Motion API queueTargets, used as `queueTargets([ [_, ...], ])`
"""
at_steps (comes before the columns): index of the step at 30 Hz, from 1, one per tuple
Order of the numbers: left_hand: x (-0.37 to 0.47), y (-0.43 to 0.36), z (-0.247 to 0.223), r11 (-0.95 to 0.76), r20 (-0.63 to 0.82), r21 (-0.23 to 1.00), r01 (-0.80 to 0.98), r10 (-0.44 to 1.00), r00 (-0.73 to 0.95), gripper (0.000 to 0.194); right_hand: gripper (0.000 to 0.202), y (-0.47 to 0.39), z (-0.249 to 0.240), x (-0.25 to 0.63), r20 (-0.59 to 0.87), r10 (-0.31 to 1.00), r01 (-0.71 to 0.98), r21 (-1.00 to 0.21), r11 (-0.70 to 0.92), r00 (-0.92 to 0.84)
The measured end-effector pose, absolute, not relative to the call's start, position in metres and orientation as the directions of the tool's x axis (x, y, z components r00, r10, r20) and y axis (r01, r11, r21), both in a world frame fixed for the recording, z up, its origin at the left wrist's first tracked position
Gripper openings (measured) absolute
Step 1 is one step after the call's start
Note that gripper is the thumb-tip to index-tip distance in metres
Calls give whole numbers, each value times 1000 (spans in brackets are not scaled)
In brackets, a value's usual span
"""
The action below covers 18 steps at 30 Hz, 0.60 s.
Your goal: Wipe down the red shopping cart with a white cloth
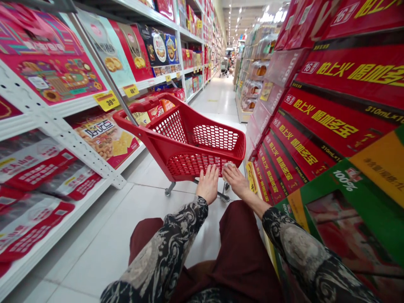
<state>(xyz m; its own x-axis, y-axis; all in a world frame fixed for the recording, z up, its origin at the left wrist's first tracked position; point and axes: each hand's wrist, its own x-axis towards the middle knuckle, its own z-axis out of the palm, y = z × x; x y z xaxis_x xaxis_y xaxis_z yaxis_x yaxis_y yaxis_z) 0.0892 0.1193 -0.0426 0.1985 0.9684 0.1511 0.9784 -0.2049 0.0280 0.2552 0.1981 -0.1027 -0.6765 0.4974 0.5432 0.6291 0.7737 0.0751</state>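
A red plastic shopping cart [151, 147] stands crosswise in the aisle in front of my knees, with perforated basket walls and grey legs on casters. My left hand [208, 185] lies against the lower near wall of the basket, fingers outstretched and holding nothing. Beside it, at the basket's right corner, my right hand [238, 182] presses a small pale wad, apparently cloth [224, 169], against the red plastic. Most of that wad is hidden beneath the fingers.
White shelves [91, 162] with boxed and bagged goods line the left. Stacked red drink cartons [328, 113] and a green box [372, 202] crowd my right side. Along the tiled aisle, another cart [224, 66] stands far back.
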Motion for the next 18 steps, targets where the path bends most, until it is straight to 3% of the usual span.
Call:
queueTargets([
  [4,82,114,-48,-203,118,22,979,973,199,63,30,189,-110,247,492,468,580,97,809,-734],
  [11,58,127,-33,-35,159,31,999,987,30,64,36,204,-60,209,631,385,565,104,819,-674],
  [18,51,121,-36,-45,124,34,998,991,40,62,32,207,-86,202,479,392,515,154,843,-785],
])
